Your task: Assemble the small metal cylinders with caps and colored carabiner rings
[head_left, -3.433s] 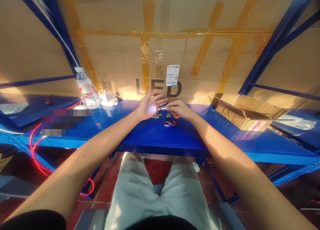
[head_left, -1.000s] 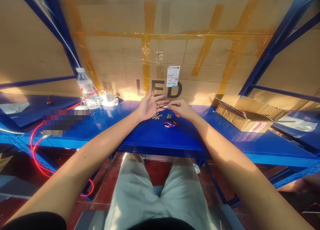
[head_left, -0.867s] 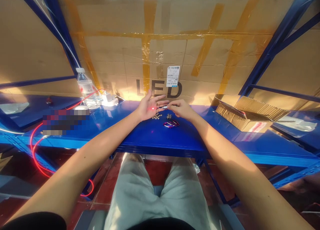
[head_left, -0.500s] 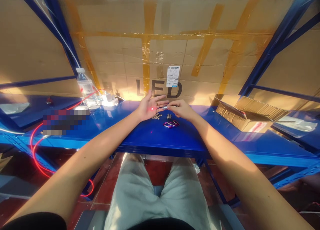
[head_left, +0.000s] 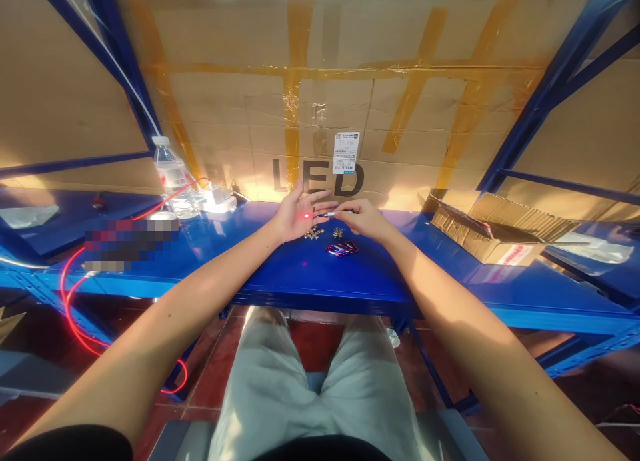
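Note:
My left hand (head_left: 300,214) is held above the blue table, palm turned up and fingers spread. A bright red light spot (head_left: 307,216) falls on its palm. My right hand (head_left: 359,217) pinches a small silver laser pointer (head_left: 331,214), whose tip faces the left palm from close by. Whether the tip touches the left fingers I cannot tell. Below the hands lie a pile of small metal pieces (head_left: 314,233) and a smaller pile of metal pieces (head_left: 339,233). Nearer to me is a bunch of shiny red, blue and silver slim pieces (head_left: 343,248).
An open cardboard box (head_left: 493,237) stands on the blue table (head_left: 320,281) at right. To the left are a water bottle (head_left: 175,177), a white power adapter (head_left: 217,197), a glowing red cable (head_left: 67,301) and a blurred-out item (head_left: 130,244). A large cardboard sheet (head_left: 240,114) rises behind.
The red spot has shifted very slightly to the right on my left palm. Both hands stay nearly where they were, with the laser pointer still pinched in the right.

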`<state>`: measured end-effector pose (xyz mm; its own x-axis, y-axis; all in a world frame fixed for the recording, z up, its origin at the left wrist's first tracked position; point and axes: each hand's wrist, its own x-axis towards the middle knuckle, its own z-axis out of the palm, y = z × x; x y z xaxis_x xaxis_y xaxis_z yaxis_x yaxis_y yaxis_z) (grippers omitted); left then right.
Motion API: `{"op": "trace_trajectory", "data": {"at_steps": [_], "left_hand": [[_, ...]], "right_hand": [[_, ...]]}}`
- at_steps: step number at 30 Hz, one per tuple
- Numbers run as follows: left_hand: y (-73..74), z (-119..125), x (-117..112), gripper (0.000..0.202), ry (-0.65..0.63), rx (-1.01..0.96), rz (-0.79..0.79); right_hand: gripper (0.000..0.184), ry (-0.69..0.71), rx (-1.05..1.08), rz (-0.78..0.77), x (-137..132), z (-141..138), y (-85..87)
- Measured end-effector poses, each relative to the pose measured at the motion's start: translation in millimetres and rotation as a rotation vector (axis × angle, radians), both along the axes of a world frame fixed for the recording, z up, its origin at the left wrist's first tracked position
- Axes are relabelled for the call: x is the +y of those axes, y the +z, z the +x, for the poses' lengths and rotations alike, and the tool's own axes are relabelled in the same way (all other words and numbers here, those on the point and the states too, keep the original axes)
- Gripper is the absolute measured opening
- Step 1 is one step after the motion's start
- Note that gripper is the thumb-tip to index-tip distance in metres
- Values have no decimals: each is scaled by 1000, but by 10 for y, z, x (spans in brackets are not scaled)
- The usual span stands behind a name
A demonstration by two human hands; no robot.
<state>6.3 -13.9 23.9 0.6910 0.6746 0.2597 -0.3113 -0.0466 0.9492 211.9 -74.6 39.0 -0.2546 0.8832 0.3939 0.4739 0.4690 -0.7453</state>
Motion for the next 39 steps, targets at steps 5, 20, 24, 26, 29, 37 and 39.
{"op": "trace_trajectory", "data": {"at_steps": [5,20,24,26,29,37,39], "left_hand": [[28,-6,-25,95,-14,16,27],[-39,58,75,17,457,402,563],[-35,6,111,15,512,435,631],[-18,-34,115,13,561,482,700],[14,-93,119,11,604,550,806],[-34,-301,408,14,645,792,984],[-80,-359,520,15,648,865,949]], "right_hand": [[28,-3,7,-24,-2,0,-3],[11,-108,58,-126,63,-30,-36],[14,-93,83,-133,87,-10,-55],[15,-91,90,-124,127,18,-76],[12,-99,119,-100,227,53,-122],[11,-100,7,-143,660,-71,-80],[13,-100,-69,-126,774,-148,-26]]}}
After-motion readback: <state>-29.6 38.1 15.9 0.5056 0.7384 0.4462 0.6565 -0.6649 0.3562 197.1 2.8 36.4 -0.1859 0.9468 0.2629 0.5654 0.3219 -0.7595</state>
